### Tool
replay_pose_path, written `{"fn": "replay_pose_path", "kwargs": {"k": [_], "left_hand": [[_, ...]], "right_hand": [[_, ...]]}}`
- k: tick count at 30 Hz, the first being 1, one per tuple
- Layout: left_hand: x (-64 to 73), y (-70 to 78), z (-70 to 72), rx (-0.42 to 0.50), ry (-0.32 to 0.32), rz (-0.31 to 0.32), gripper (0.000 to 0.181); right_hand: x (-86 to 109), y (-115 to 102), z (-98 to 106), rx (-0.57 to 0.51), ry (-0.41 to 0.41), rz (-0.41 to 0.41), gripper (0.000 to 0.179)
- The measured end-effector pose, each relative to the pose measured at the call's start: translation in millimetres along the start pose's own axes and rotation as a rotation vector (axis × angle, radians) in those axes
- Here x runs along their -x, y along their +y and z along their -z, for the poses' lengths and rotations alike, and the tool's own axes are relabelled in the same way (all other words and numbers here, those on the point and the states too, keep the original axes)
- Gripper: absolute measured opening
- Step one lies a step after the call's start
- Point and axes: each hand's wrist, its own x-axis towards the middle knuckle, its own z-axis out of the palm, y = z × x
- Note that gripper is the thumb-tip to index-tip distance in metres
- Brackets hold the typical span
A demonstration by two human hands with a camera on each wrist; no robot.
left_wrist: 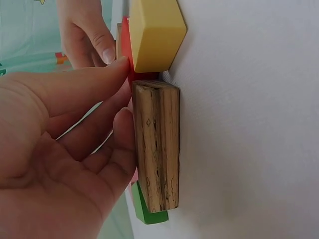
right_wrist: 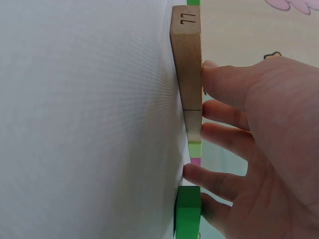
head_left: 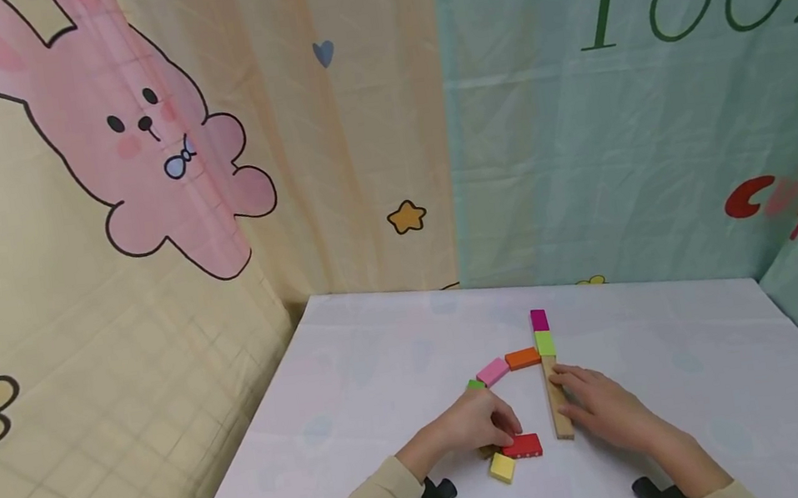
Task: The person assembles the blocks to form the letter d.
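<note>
My left hand [head_left: 467,423] pinches the left end of a red block [head_left: 523,447] lying on the table. A yellow block [head_left: 503,468] sits just in front of it. In the left wrist view, a dark-grained wooden block [left_wrist: 158,144] lies beside the fingers. My right hand [head_left: 609,409] rests its fingertips on a row of pale wooden blocks [head_left: 560,413], fingers loosely extended. Beyond that row lie a lime block [head_left: 544,343] and a magenta block [head_left: 540,320]. Orange [head_left: 523,359], pink [head_left: 493,371] and green [head_left: 475,384] blocks curve leftward from it.
The white-covered table [head_left: 380,335] meets patterned curtains [head_left: 357,162] at the back and sides. In the right wrist view, another green block [right_wrist: 188,214] lies by the right fingers. Black wrist-worn devices [head_left: 439,494] show near both wrists.
</note>
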Motion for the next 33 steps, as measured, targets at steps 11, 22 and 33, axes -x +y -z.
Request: {"fn": "replay_pose_path", "kwargs": {"k": [11,22,33], "left_hand": [[-0.4,5.2,2.1,-0.040,-0.068,-0.051,0.016],[1.1,4.9,1.9,-0.029,-0.073,-0.027,0.016],[2.8,1.9,4.5,-0.016,-0.110,-0.027,0.020]], "right_hand": [[-0.1,0.9,-0.1,0.005,0.008,0.003,0.064],[-0.7,0.6,0.3,-0.003,-0.002,-0.008,0.063],[-0.4,-0.1,0.8,0.001,-0.005,-0.008,0.063]]}}
